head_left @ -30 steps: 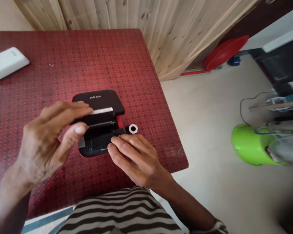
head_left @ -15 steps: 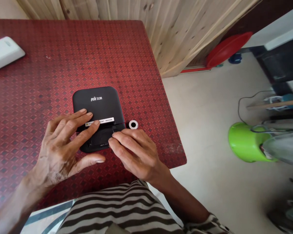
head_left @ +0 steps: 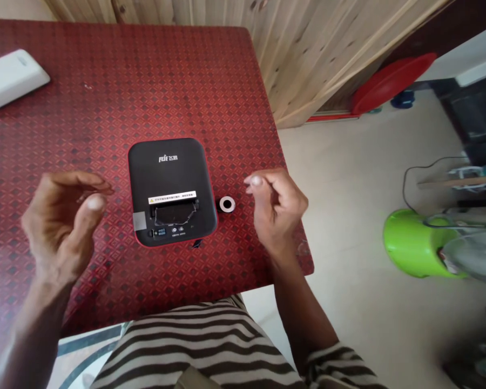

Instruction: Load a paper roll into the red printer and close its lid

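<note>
A black box-like printer [head_left: 168, 175] with red sides lies on the table, marked with white lettering. A white warning strip [head_left: 172, 198] runs above its dark slot, and small buttons sit near its front edge. To its left, my left hand [head_left: 67, 221] is raised clear of it, fingers curled and a gap between thumb and fingertips. Off the other side hovers my right hand [head_left: 277, 208], its thumb drawn against the curled fingers, with nothing visible in them. Between printer and right hand stands a small white roll [head_left: 227, 204] with a black core.
The red patterned table [head_left: 146, 81] has a white rounded device [head_left: 14, 78] at its far left. A wooden plank wall [head_left: 308, 54] borders the back. On the floor to the right are a green bucket [head_left: 409, 243] and a red basin [head_left: 392, 84].
Both hands have come off the printer and moved apart, the left one leftward and the right one rightward. The printer's front part, covered before, now shows.
</note>
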Tool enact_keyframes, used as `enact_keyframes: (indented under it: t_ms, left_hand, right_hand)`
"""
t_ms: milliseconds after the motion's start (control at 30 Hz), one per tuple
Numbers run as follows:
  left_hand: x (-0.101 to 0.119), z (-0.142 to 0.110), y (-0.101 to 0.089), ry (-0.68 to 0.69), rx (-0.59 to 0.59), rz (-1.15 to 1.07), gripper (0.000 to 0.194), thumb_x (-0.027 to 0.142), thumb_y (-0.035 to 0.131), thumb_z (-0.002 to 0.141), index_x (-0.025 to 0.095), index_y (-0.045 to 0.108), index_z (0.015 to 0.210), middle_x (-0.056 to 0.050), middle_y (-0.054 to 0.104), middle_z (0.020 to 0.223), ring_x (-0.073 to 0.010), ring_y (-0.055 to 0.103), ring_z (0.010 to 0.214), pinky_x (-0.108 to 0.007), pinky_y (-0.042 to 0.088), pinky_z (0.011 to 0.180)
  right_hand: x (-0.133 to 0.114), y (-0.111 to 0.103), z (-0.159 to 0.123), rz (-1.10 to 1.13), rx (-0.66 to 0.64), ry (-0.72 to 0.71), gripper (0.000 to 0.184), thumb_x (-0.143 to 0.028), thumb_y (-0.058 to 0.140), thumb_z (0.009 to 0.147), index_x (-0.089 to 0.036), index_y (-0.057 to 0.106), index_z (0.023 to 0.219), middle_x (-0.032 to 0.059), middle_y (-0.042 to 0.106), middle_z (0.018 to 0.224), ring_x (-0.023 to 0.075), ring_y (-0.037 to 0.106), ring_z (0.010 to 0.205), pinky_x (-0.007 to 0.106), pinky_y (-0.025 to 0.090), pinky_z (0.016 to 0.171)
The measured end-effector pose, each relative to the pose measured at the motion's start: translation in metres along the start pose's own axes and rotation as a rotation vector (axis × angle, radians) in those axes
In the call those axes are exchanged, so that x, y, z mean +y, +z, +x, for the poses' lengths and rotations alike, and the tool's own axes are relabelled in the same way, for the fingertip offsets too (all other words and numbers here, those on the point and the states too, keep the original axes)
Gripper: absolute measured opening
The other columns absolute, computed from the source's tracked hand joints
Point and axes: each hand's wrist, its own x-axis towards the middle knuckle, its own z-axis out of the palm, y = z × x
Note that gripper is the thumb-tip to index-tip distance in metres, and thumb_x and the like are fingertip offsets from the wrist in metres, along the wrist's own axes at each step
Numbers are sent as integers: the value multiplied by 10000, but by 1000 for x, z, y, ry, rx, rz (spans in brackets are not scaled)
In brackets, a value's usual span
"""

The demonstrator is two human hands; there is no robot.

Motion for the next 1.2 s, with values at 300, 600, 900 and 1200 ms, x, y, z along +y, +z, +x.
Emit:
enact_keyframes:
  t_ms: [300, 600, 900, 1200]
  left_hand:
    - [-28, -8, 10, -276, -289, -132, 369, 511, 734, 861, 208, 614, 1032, -6, 601, 874, -125, 545, 749, -257, 444, 662]
    - [-22, -12, 6, -323, -374, -133, 361, 473, 727, 863, 257, 597, 1121, -20, 630, 997, -156, 593, 817, -292, 495, 697]
    - [-17, -14, 10, -326, -329, -125, 386, 457, 728, 856, 268, 602, 1168, -35, 639, 1080, -185, 603, 927, -317, 517, 762]
    - [-16, -18, 16, -353, -327, -236, 357, 365, 680, 900, 268, 567, 1224, -47, 635, 1142, -224, 616, 1036, -342, 533, 810]
  right_hand:
    - [47, 43, 3, 153, -162, 268, 358, -499, 544, 1010, -225, 599, 786, -35, 552, 693, 129, 499, 649, 295, 380, 651]
    - [47, 42, 5, 138, -170, 275, 337, -468, 568, 1000, -223, 605, 771, -32, 551, 694, 130, 499, 657, 297, 379, 664]
    - [46, 42, 6, 116, -181, 243, 316, -420, 565, 1003, -216, 610, 768, -28, 556, 713, 130, 513, 670, 295, 387, 667]
    - [46, 41, 6, 90, -192, 215, 310, -411, 563, 1002, -216, 611, 766, -25, 547, 704, 136, 508, 668, 299, 392, 667]
